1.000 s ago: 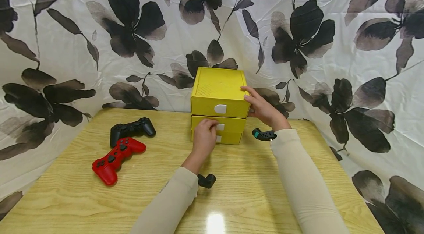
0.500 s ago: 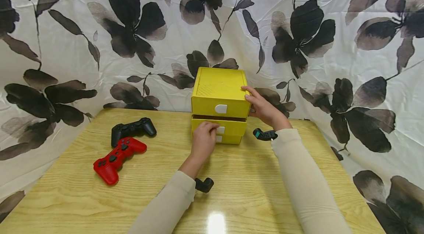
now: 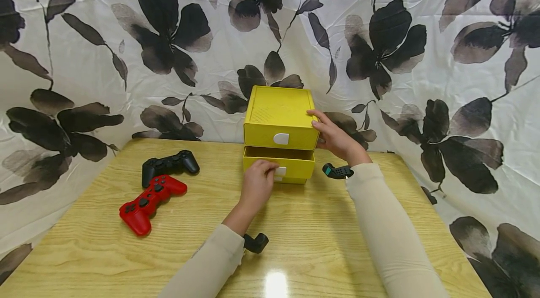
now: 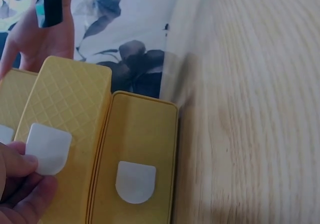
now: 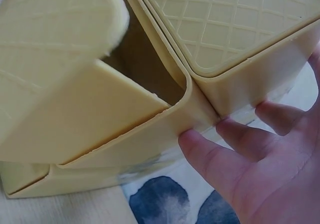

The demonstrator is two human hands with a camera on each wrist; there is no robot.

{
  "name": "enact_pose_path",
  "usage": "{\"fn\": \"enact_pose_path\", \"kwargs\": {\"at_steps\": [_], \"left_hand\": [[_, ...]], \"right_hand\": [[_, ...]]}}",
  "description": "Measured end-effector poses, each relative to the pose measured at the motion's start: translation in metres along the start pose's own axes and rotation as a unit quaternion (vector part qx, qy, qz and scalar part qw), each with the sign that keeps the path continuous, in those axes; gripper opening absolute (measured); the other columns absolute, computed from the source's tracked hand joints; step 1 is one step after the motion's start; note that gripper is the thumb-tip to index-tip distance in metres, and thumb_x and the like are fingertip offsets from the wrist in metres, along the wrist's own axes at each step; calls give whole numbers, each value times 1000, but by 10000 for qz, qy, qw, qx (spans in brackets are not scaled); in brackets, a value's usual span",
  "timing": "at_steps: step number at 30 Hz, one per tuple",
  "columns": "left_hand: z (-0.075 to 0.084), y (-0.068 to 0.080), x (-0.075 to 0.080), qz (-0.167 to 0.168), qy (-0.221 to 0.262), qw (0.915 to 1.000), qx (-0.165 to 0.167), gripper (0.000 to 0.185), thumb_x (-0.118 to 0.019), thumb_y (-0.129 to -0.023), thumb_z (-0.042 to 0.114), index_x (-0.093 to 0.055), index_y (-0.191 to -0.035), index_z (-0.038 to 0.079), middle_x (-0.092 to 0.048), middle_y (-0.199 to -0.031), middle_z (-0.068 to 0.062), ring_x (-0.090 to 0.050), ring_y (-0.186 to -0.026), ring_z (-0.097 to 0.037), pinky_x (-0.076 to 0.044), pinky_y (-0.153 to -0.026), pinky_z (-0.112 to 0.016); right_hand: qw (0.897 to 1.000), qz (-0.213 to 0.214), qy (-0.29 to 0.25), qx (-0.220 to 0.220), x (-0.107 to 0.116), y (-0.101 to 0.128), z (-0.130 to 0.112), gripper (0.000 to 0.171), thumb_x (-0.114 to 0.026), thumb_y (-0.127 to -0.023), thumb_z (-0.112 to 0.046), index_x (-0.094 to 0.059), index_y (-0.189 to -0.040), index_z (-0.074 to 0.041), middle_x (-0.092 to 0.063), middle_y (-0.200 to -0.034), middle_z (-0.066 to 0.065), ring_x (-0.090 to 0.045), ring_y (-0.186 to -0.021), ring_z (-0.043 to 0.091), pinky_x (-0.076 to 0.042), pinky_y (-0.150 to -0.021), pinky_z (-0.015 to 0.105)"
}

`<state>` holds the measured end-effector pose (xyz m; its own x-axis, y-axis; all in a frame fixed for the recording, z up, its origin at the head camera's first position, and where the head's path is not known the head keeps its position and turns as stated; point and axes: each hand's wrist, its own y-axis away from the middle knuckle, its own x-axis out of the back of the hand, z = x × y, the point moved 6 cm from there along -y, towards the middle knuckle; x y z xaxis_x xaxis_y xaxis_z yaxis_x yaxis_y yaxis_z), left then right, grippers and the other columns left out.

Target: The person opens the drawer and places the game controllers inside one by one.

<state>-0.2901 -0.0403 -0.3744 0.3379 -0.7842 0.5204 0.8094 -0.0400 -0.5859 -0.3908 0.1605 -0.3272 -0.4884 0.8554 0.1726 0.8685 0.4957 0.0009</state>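
Note:
A yellow three-drawer box (image 3: 280, 106) stands at the back of the table, each drawer front bearing a white tab. Its middle drawer (image 3: 301, 167) is pulled partway out, showing a dark gap behind the front. My left hand (image 3: 257, 183) pinches that drawer's white tab (image 4: 48, 149) between thumb and fingers. Below it, the bottom drawer (image 4: 137, 134) is closed, as is the top drawer (image 3: 261, 135). My right hand (image 3: 337, 141) rests against the box's right side near the upper edge; in the right wrist view its fingers (image 5: 207, 156) press the side nearly straight.
A black game controller (image 3: 168, 165) and a red game controller (image 3: 152, 199) lie close together on the left of the wooden table (image 3: 185, 237). A floral-print cloth (image 3: 312, 45) hangs right behind the box. Both wrists wear small black cameras.
The middle drawer has slid out toward me, with my left hand drawing back while pinching its tab. My right hand has stayed against the box; both controllers lie where they were.

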Motion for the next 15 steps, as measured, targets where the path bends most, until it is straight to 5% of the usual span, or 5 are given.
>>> {"fn": "enact_pose_path", "kwargs": {"at_steps": [15], "left_hand": [[6, 16, 8, -42, 49, 10000, -18, 12, -65, -89, 1, -76, -93, 5, -70, -91, -7, -69, -84, -21, -58, -69, -28]], "right_hand": [[10000, -28, 11, -1, 1, -1, -1, 54, -37, -102, -35, -17, -151, -26, -21, -155, 12, -32, -138, 38, -29, -112, 63]]}}
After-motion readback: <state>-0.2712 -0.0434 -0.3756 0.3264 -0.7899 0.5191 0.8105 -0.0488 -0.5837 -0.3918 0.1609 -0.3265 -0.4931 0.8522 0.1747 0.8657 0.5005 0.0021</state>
